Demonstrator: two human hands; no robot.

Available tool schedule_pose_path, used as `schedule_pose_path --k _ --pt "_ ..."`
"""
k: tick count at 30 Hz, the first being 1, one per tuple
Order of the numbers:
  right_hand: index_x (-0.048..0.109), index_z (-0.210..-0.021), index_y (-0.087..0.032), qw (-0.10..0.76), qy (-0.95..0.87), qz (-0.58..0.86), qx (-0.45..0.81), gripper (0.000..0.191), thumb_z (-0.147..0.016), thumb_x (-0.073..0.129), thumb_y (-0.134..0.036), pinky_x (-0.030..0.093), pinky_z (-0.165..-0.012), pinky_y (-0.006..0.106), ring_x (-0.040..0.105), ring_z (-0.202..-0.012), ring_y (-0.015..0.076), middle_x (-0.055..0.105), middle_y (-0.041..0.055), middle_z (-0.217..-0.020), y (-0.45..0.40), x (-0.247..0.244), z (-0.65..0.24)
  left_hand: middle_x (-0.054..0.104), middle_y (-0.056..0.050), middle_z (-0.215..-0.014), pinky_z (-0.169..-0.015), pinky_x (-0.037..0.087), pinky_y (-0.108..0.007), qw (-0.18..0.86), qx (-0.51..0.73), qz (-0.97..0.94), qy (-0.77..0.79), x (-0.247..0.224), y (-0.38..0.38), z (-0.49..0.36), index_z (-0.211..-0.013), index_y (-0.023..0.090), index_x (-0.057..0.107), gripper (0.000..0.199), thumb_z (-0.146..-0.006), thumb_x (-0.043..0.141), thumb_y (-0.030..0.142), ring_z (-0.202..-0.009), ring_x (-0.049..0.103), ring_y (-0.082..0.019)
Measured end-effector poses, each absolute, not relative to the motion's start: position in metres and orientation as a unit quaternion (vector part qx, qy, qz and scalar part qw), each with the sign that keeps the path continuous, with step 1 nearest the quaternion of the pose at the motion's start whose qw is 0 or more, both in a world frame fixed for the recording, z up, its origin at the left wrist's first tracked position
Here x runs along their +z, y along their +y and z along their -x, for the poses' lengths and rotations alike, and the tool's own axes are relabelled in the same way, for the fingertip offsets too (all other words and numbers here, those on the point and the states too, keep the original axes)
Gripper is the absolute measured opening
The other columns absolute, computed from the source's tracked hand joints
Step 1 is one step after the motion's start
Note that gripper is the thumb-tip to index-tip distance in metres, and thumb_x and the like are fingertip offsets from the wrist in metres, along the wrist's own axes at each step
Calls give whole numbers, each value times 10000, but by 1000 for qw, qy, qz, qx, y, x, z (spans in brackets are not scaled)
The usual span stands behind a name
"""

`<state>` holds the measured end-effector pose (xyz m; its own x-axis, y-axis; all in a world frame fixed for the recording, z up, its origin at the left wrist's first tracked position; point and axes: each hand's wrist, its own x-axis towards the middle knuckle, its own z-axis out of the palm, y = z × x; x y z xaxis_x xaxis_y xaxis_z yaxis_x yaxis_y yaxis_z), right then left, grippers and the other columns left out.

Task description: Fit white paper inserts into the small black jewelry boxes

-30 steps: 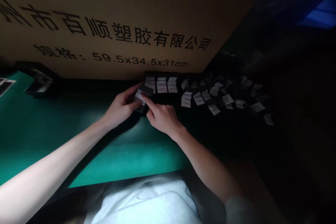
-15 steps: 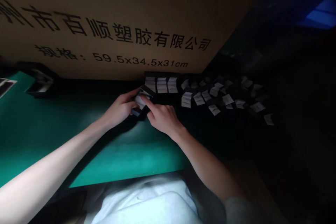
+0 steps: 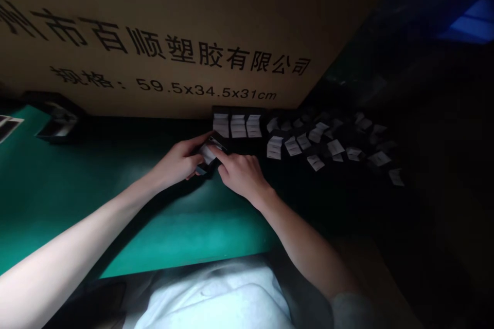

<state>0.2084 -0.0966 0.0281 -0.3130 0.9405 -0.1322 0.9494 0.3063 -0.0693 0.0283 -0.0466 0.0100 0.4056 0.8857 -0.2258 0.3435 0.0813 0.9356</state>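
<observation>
My left hand (image 3: 180, 161) is closed around a small black box (image 3: 207, 157) with a white insert, held tilted just above the green table, thumb on the near side. My right hand (image 3: 244, 174) stretches its index finger into the box and touches the white insert, while its other fingers are partly curled. That finger hides part of the insert. Just behind the box, three similar black pieces with folded white inserts (image 3: 238, 126) stand side by side in a row.
Several black pieces with white folded inserts (image 3: 335, 148) lie scattered to the right in shadow. A large printed cardboard carton (image 3: 173, 5) walls off the back of the green table (image 3: 185, 231). At left stand a dark open container (image 3: 57, 126) and printed sheets (image 3: 7, 126).
The black box has tilted and shifted slightly right in my left hand. My right index finger stays on the white insert, moved slightly.
</observation>
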Motion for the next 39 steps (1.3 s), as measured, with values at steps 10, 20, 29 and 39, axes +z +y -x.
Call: schedule_pose_path --k 10,20,29,39 --pt "215 -1622 -369 26 809 -583 -71 637 -1018 346 -218 527 -768 318 719 -856 218 763 49 -997 -96 27 -209 757 -24 -875 -496 535 -276 526 269 -646 483 9 -45 -30 -1519 206 519 805 -716 570 184 -533 622 -169" --pt "197 -1626 -366 27 807 -585 -79 651 -1012 359 -222 540 -781 325 726 -876 223 766 45 -1014 -95 28 -208 672 -9 -623 -363 390 -254 549 258 -623 495 9 -46 -31 -1556 178 462 803 -759 553 200 -414 531 -161" --pt "224 -1621 -351 35 811 -576 -94 623 -1019 341 -240 545 -818 335 723 -923 228 758 52 -1054 -93 28 -210 715 -23 -766 -394 433 -228 530 255 -641 493 14 -48 -31 -1536 174 472 792 -752 580 178 -419 534 -118" --pt "199 -1626 -353 37 816 -569 -94 639 -1016 339 -224 545 -807 332 720 -917 226 756 48 -1050 -94 28 -211 718 -72 -969 -489 522 -238 523 290 -647 473 10 -46 -33 -1441 134 546 728 -720 624 190 -610 627 -157"
